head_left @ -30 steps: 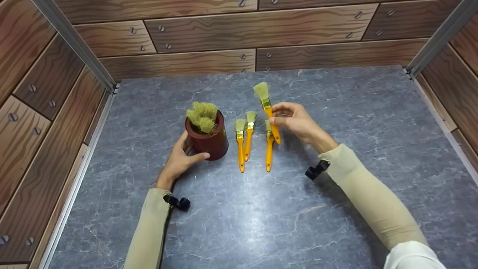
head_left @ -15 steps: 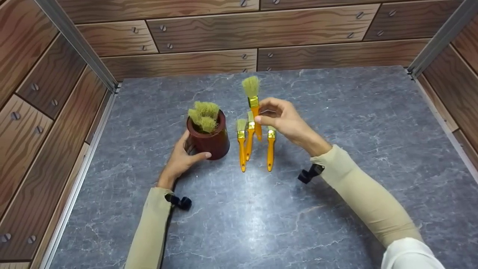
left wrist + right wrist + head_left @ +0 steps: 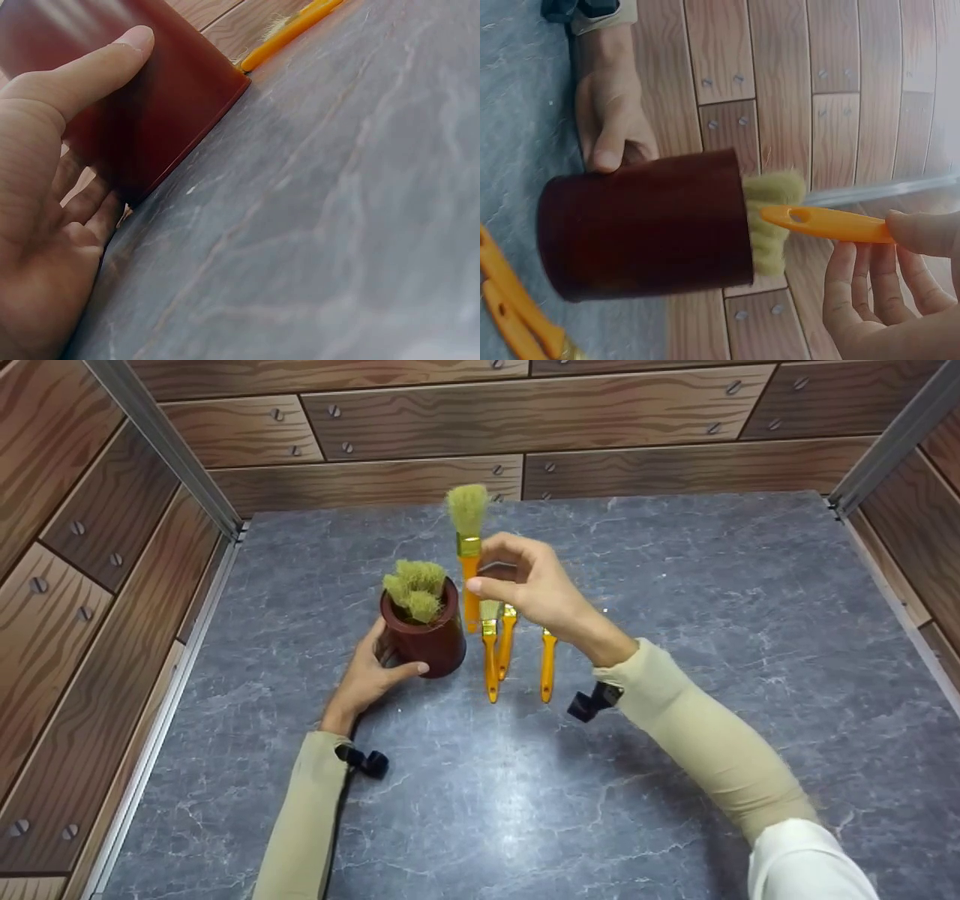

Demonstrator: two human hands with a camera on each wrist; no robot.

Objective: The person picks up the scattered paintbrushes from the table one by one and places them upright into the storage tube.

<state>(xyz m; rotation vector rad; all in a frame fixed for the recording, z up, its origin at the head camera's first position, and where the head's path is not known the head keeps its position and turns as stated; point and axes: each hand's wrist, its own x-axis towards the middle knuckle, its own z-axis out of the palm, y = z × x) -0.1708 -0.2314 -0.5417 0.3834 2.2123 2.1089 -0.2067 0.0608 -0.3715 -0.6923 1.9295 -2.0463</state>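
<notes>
1. Wood-patterned walls (image 3: 412, 424) enclose a grey worktop (image 3: 465, 817) with marble-like veins; its far edge and both far corners are visible, its near edge is not.
2. At the left, the left hand (image 3: 367, 679) grips a dark red cup (image 3: 436, 649) from its left side, with the thumb laid on the near face.
3. The cup stands upright, nearer to the left edge of the worktop than to the right edge, and bristle tufts (image 3: 416, 585) rise above its rim.
4. Just right of the cup, one raised brush (image 3: 469, 562) has its bristles up and its long axis nearly upright, almost parallel to that of the cup. In the head view, its handle end is beside the mouth, not over it; in the right wrist view, this end overlaps the tufts. I cannot tell if they touch.
5. Further right, three lying brushes (image 3: 491, 664) point their handles to the near edge; two are close together, the third is apart.
6. The right hand (image 3: 536, 585) pinches the raised brush between thumb and fingers, reaching from the right; it is above the lying brushes and hides some bristles.
</notes>
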